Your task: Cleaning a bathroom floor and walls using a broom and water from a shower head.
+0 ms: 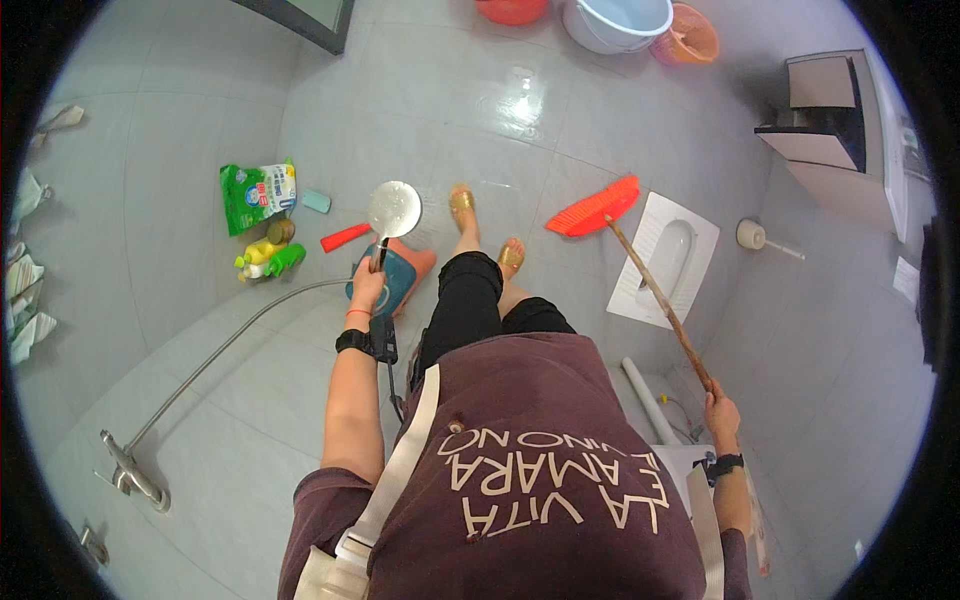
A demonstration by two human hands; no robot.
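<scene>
My left hand (367, 288) is closed around the handle of a shower head (395, 209), whose round pale face is turned up. A metal hose (235, 326) runs from it to the wall tap (135, 473) at the lower left. In my right hand (721, 412) is the wooden stick of a broom (655, 290). Its red-orange head (596, 207) rests on the wet tiles beside the squat toilet (664, 262), and the stick crosses over the toilet's edge. Whether water leaves the shower head, I cannot tell.
Left of my feet lie a green-and-white bag (258, 195), several bottles (268, 259), a red-handled thing (345, 237) and a blue-and-orange bin (400, 275). A pale blue bucket (612, 28) and an orange basket (688, 36) stand at the far wall. A cabinet (835, 120) hangs at right.
</scene>
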